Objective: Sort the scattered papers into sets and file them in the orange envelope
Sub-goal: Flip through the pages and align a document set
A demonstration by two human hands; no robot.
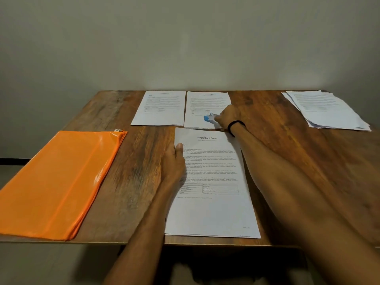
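- the left grip lies on the left edge of the near set, headed "sample health report". the thumb is on top and the fingers are out of sight under the edge, so it is clamped on the set, likely to keep the sheets square on the desk.
- the right grip reaches across to a small blue thing lying on the far middle sheet. it is probably a stapler or clip for binding the set, though blur hides what it is.
- its fingertips meet the blue thing's near end, but one cannot tell whether they are clamped on it or merely touching.
- the orange envelope lies flat at the left, well apart from the papers, ready for filing. whether its zip is open cannot be made out.
- a second sheet lies just beside the middle one, and a loose fanned pile sits at the far right, seemingly unsorted.
- the text on the far sheets is too small to read, and the page count of each set is hidden.
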